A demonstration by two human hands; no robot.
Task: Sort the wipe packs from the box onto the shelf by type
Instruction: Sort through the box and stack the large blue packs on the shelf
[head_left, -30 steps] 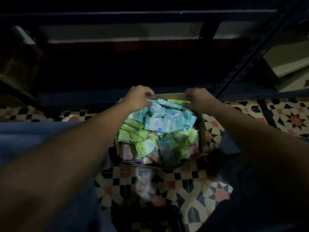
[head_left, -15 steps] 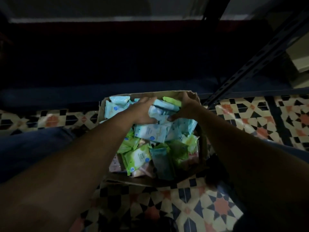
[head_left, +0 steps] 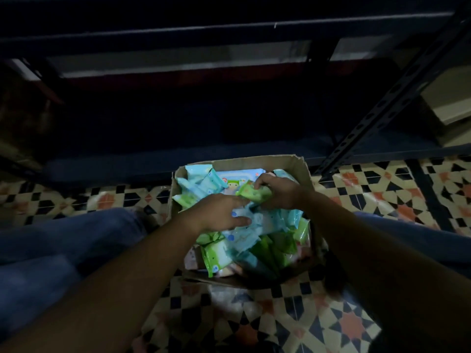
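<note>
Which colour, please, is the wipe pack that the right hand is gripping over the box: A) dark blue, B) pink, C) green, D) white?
C: the right hand curls its fingers round a green pack above the cardboard box.

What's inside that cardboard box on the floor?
The cardboard box is packed with wipe packs: light blue ones, green ones, and a big pack with a cartoon face. Both hands cover some packs, and the box's bottom is hidden.
</note>
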